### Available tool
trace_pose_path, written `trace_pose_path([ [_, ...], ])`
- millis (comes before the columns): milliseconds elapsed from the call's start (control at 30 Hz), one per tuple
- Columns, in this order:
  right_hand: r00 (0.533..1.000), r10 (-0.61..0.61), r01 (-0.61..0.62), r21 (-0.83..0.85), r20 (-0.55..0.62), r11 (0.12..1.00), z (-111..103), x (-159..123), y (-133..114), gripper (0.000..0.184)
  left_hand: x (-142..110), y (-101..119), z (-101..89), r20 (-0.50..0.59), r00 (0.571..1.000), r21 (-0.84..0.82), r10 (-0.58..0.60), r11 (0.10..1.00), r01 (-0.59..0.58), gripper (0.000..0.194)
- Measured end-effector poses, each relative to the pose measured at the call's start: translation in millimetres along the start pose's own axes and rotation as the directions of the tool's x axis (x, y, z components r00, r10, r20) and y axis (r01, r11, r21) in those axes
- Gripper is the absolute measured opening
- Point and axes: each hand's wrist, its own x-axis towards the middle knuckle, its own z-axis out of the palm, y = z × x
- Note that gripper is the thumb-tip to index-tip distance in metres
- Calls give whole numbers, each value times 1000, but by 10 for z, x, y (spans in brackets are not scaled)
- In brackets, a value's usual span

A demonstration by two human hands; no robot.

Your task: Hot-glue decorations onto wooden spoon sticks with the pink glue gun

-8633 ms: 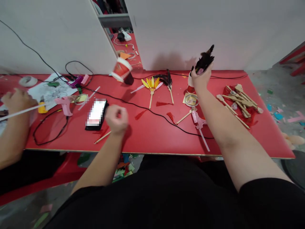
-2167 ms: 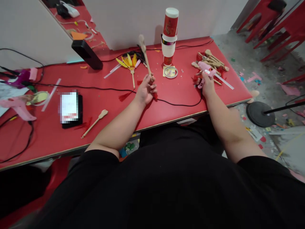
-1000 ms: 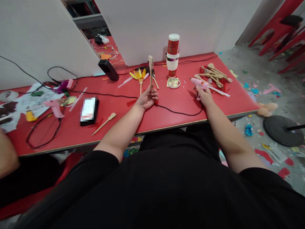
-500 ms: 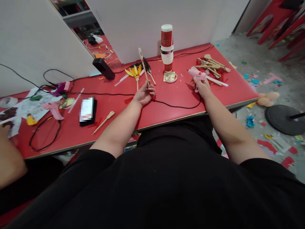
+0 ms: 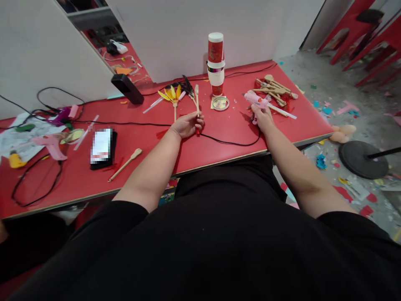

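My left hand (image 5: 187, 124) is closed around a thin wooden stick (image 5: 197, 98), which stands nearly upright with a wider carved end at the top. In my right hand (image 5: 262, 117) is a pink glue gun (image 5: 257, 99), its nozzle toward the left and a clear glue stick (image 5: 283, 110) out of its back. Just behind my left hand lie a stick with yellow feathers (image 5: 172, 94) and some black feathers (image 5: 188, 86). A round clear lid or ring (image 5: 221, 103) rests on a yellow paper between my hands.
Stacked red-and-white paper cups (image 5: 216, 65) stand at the back. Several wooden sticks (image 5: 274, 90) are piled at the right. To the left are a phone (image 5: 102, 146), a single wooden stick (image 5: 125, 165), another pink glue gun (image 5: 52, 144) and a black box (image 5: 128, 89). Cords cross the red table (image 5: 150, 152).
The stick in my left hand has come down lower and stands more upright. My right hand still holds the glue gun. The view has shifted, and the other person's arm has mostly left it.
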Motion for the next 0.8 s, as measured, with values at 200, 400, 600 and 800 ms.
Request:
trace_pose_path([
  [200, 999, -37, 36, 20, 17, 999, -43, -42, 34, 82, 195, -170, 209, -138, 981, 564, 135, 825, -35, 11],
  [400, 998, -59, 59, 38, -1, 998, -74, -57, 47, 80, 174, -257, 364, -86, 982, 693, 171, 718, -65, 11],
  [600, 998, -60, 60, 7, -21, 998, -77, -38, 91, 78, 222, -251, 300, -28, 988, 702, 151, 707, -89, 12],
  [800, 998, -65, 65, -23, -11, 998, -126, -49, 113, 77, 222, -275, 279, -11, 990, 711, 137, 697, -89, 17],
])
